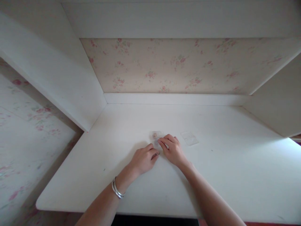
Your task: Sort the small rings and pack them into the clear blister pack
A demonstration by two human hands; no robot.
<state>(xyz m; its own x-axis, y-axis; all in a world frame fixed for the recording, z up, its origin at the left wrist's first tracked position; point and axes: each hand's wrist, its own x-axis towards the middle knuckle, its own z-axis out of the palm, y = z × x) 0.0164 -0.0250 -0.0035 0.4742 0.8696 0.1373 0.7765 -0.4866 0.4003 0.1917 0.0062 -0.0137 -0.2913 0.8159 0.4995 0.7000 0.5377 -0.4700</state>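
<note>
Clear case [154, 135] seen on table [131, 122], just beyond left hand [144, 158] and right hand [172, 150]. Fingertips of each pinched together; anything held cannot be told. Light pressure advised; case best kept flat.

Likely a home room — rose-patterned wallpaper [150, 69], plain white built-in desk [131, 119]

A white desk [223, 175] fills the lower part of the frame, with white side panels [51, 62] going up. Behind it, and at left, there is wallpaper [164, 66] with pink flowers. Brighter light falls at the right edge.
</note>
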